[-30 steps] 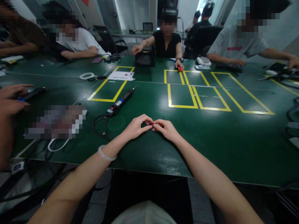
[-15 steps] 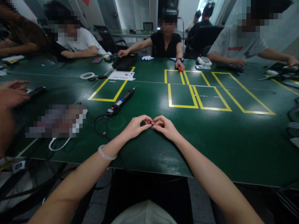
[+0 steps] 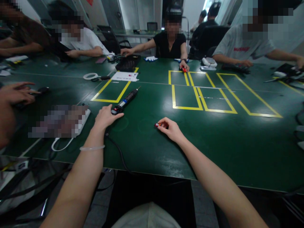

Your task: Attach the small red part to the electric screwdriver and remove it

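Note:
My left hand (image 3: 105, 117) is at the rear end of a corded electric screwdriver (image 3: 127, 98) lying on the green table, its bit pointing away to the right. The thumb and fingers of that hand stand apart around the screwdriver's back end; whether they touch it I cannot tell. Over the table's middle, my right hand (image 3: 171, 129) pinches a small red, orange and dark piece (image 3: 157, 125) between thumb and fingertips. That piece is too small to name and partly hidden by the fingers.
Yellow tape frames (image 3: 187, 108) mark the green table (image 3: 147, 152). To the left lie a pale-edged flat item with a blurred surface (image 3: 83, 122) and a magnifying glass (image 3: 90, 76). A paper sheet (image 3: 124, 76) lies farther back. Co-workers sit around; one person's hand (image 3: 184, 66) holds something red.
My left hand has let go of the small piece and moved left to the screwdriver's rear end. My right hand stays in place, still pinching the piece.

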Demonstrator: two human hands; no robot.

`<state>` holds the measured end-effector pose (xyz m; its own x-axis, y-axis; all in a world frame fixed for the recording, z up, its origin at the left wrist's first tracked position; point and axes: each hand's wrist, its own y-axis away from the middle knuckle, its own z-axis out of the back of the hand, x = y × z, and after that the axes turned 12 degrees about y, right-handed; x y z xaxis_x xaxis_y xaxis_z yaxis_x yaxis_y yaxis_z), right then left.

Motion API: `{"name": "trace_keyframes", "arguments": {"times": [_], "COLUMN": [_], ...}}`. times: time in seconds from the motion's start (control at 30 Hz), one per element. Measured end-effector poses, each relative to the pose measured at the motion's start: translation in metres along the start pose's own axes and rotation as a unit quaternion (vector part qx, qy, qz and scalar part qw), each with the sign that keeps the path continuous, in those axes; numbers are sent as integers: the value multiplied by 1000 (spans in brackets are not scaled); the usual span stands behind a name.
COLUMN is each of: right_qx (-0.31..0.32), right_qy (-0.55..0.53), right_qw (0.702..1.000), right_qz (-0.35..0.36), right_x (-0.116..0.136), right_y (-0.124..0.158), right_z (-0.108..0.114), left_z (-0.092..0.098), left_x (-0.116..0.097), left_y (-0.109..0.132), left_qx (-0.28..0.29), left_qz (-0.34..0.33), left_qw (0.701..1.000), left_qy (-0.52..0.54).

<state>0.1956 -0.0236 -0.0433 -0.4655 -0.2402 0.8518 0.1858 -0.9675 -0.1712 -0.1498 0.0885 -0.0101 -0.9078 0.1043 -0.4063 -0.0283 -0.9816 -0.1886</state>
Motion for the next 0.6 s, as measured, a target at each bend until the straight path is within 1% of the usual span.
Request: {"name": "trace_keyframes", "arguments": {"times": [0.07,0.1,0.2,0.3,0.43,0.53,0.6], "right_qx": [-1,-1,-2,0,2,8,8], "right_qy": [1,1,4,16,30,33,34], "right_qw": [1000,1000,1000,1000,1000,999,999], "right_qz": [1,2,4,6,10,6,7], "right_x": [0,0,-1,-2,-3,-3,-2], "right_y": [0,0,1,1,1,1,1], "right_z": [0,-1,-1,-1,-1,-1,-1], "left_z": [0,-1,-3,-4,-5,-7,-9], "left_x": [11,14,16,15,7,-5,-14], "left_y": [-3,-5,-7,-7,-2,4,9], "left_qx": [49,63,68,57,51,55,58], "left_qz": [47,63,85,74,66,67,56], "left_qw": [998,996,994,996,996,996,996], "left_qy": [-14,-14,-1,11,15,18,24]}}
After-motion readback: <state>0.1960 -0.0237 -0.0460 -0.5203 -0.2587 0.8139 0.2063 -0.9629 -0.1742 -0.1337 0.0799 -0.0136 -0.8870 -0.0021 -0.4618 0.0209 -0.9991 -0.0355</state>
